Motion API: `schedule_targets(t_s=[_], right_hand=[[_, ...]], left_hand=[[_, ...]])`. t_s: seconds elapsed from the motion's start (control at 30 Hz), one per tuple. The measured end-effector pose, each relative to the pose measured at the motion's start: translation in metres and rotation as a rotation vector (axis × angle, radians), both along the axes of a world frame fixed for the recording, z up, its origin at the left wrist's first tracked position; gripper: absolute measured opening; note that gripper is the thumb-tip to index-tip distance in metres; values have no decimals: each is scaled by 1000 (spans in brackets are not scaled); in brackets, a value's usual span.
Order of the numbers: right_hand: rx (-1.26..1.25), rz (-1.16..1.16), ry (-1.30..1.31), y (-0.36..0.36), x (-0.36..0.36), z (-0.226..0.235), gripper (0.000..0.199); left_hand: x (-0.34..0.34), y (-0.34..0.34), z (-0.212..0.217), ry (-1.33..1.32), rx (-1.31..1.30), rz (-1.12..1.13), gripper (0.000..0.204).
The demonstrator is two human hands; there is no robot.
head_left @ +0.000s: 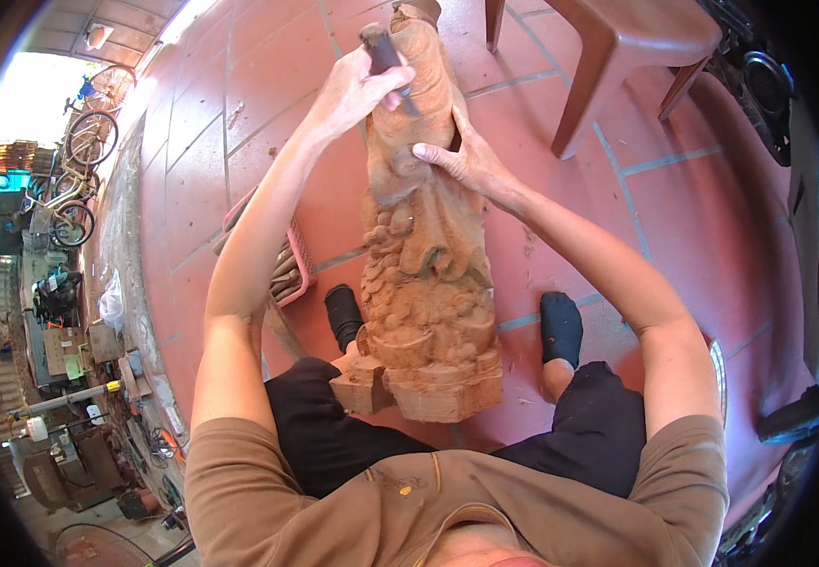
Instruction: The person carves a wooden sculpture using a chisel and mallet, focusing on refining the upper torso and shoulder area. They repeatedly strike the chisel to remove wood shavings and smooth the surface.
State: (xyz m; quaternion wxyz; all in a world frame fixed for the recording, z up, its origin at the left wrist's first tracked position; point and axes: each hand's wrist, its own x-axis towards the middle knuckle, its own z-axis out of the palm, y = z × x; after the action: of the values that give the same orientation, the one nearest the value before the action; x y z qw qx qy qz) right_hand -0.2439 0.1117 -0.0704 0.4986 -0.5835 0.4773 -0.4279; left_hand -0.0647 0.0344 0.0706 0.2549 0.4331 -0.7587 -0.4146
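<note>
A tall carved wooden statue (428,274) lies lengthwise between my feet, its blocky base near me and its narrower end far away. Draped folds cover the far part; rounded lumps crowd the nearer part. My left hand (358,93) is closed around a short dark-handled tool (381,49) over the far part. The tool's lower end is blurred against the wood, so its kind does not show. On the statue's right side rests my right hand (469,163), thumb and forefinger spread apart on the surface; its other fingers are partly hidden.
Left of the statue, partly behind my left forearm, a pink basket (302,260) holds several wooden-handled tools (285,274). A brown plastic chair (608,52) stands at the far right on the red tiled floor (561,227). Bicycles (79,156) and clutter line the left side.
</note>
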Motion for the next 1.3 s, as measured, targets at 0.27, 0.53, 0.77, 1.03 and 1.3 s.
schedule_targets(t_s=[0.27, 0.53, 0.77, 1.03, 1.3], right_hand=[[13, 59, -24, 11, 1, 23, 125], [-254, -84, 216, 34, 16, 17, 93], [-460, 70, 226, 55, 2, 32, 61], [-588, -97, 247, 38, 10, 33, 52], [-19, 286, -321, 68, -2, 68, 30]], left_hand=[[-12, 5, -21, 112, -58, -119, 30], [17, 9, 12, 91, -50, 23, 12], [33, 16, 21, 122, -80, 72, 20], [29, 20, 8, 252, -71, 121, 17], [16, 30, 10, 324, 18, 49, 17]])
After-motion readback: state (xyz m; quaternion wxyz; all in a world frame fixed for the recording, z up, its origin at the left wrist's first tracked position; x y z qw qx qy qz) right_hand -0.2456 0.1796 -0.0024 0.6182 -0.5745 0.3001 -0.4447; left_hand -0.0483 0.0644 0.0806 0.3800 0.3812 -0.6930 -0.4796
